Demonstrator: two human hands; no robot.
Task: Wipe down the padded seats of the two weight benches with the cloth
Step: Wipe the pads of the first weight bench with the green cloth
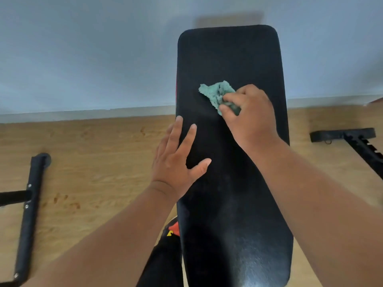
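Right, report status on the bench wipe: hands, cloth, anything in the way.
Right hand grips green cloth, pressed on black bench pad mid-length. Left hand flat on the pad's left edge, fingers straight. Nothing on the pad in the way.

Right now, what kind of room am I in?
Probably a home gym or workout room: a black padded bench, black metal equipment frames on a wood-look floor, against a plain wall.

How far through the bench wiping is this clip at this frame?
In hand: the right hand grips the green cloth on the black padded seat, about midway up; the left hand rests flat at its edge. Done: can't tell. Left: at least the second bench, whose pad is out of view.
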